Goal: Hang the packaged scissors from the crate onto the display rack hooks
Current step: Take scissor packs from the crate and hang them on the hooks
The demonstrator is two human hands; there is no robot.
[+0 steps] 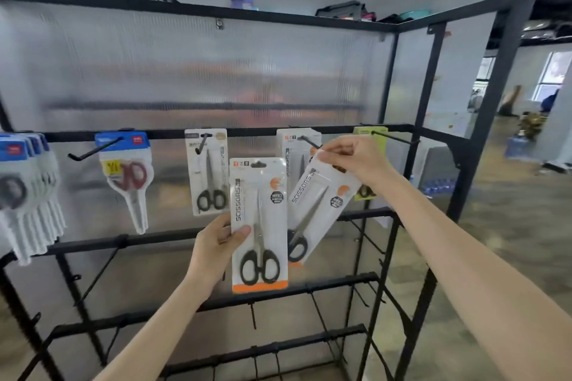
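My left hand [218,246] grips an upright white pack of black-handled scissors [259,223] by its left edge, in front of the rack. My right hand [356,161] pinches the top of a second, tilted pack of scissors [318,204] right at the tip of a black hook [309,142] on the top rail. An identical pack [295,148] hangs behind on that hook. The crate is out of view.
The black display rack [396,216] has a translucent back panel. On its top rail hang blue packs [28,182] at the left, a red-handled scissors pack [130,176], a white pack [207,170] and a green pack [370,139]. Lower rails carry bare hooks. Open floor lies to the right.
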